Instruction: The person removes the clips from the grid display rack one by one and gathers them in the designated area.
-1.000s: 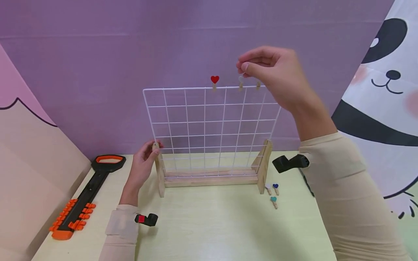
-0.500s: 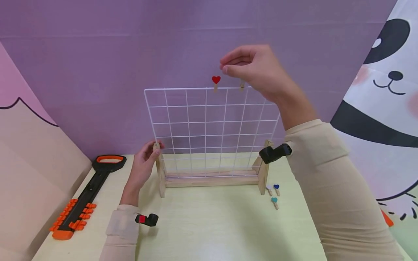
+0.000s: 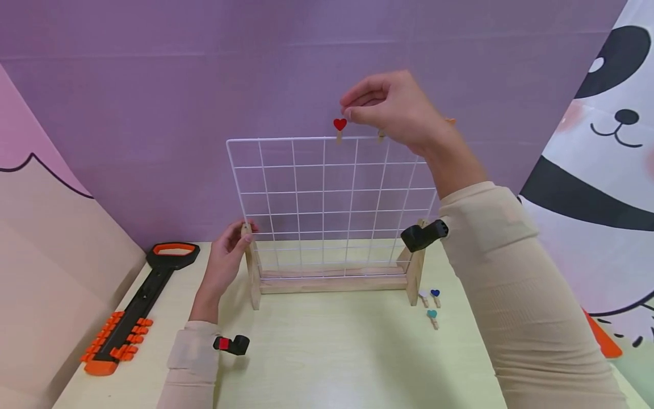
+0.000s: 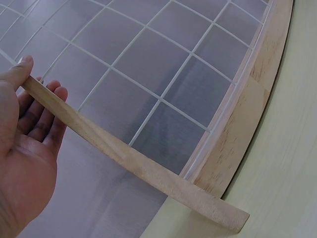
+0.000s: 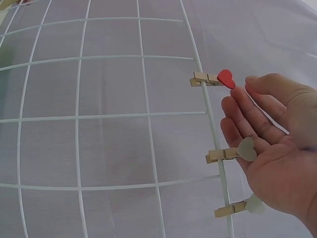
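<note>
My left hand (image 3: 225,258) grips the top of the wooden stand's left post (image 4: 133,163), thumb on one side and fingers curled behind. A white wire grid (image 3: 322,189) stands upright in that wooden stand. Above the grid's top bar, my right hand (image 5: 280,153) is beside a clothespin with a red heart (image 5: 226,78). Its fingertips are close to the heart, thumb apart from it; nothing is pinched. In the right wrist view, two more clothespins with pale hearts, one upper (image 5: 246,149) and one lower (image 5: 255,204), clip the same bar, near the palm.
Loose heart clothespins lie right of the stand: teal (image 3: 432,315), dark blue (image 3: 435,294) and whitish (image 3: 423,296). A black-and-orange handled rack (image 3: 143,295) lies at the table's left. An orange tip (image 3: 450,121) shows behind my right wrist. A purple backdrop (image 3: 153,113) rises behind the grid.
My right hand has moved left along the top bar, from the pale-heart clothespin to the red-heart one. My left hand has stayed on the post.
</note>
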`<state>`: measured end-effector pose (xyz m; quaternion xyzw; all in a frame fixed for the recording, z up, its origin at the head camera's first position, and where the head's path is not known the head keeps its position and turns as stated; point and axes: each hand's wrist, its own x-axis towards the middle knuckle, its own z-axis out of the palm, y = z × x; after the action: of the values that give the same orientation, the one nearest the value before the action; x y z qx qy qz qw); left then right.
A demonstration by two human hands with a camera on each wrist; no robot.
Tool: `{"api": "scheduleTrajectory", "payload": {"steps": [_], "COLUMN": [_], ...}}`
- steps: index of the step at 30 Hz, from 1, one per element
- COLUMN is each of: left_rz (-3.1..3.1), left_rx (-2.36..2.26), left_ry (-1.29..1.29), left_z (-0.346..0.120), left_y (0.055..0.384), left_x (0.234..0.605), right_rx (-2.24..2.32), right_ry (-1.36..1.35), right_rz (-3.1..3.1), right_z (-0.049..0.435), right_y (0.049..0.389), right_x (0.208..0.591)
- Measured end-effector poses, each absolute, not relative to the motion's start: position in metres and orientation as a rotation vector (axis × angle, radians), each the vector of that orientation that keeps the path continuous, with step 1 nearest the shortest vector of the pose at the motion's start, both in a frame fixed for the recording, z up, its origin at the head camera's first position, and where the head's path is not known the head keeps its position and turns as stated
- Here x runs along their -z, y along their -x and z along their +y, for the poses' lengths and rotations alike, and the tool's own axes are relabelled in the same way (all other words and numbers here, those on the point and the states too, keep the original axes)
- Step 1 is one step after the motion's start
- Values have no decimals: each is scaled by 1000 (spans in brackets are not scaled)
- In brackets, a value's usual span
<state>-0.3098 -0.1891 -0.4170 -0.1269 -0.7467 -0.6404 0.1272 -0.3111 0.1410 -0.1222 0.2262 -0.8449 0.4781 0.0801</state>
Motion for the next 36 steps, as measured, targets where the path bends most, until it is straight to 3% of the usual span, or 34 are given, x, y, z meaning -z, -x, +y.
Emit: {"api": "scheduleTrajectory", "payload": {"steps": [36], "left_rz": [-2155], "left_rx": [1862], "left_ry": [386], "left_z": [-186], "left_y": [315], "left_x": [419], "right_rx": [-1273], "right_ry": [-580], "right_rz": [-2598], "right_z": [132], "right_y": [316], "right_x": [134]}}
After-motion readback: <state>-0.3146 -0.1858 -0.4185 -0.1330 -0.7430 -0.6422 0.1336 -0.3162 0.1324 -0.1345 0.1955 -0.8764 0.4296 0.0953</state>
